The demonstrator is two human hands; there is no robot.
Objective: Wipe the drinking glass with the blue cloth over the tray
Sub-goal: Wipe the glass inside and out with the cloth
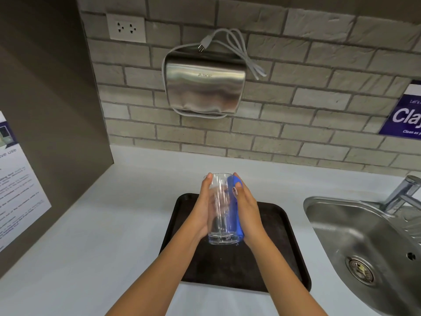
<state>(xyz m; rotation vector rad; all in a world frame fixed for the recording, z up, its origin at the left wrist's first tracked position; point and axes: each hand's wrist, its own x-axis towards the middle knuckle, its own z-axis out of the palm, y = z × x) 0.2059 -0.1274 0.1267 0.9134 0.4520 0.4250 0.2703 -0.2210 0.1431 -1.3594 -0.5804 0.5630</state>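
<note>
A clear drinking glass (219, 208) is held upright in the air above a dark tray (282, 242) on the white counter. My left hand (204, 208) cups the glass from its left side. My right hand (247, 210) presses a blue cloth (234, 206) flat against the right side of the glass, from rim to base. The thumb of the right hand shows through the glass near the rim. A few drops hang at the base of the glass.
A steel sink (364, 242) with a tap (403, 192) lies to the right of the tray. A metal hand dryer (205, 85) hangs on the brick wall behind. A dark side panel with a printed notice (16, 183) stands at the left.
</note>
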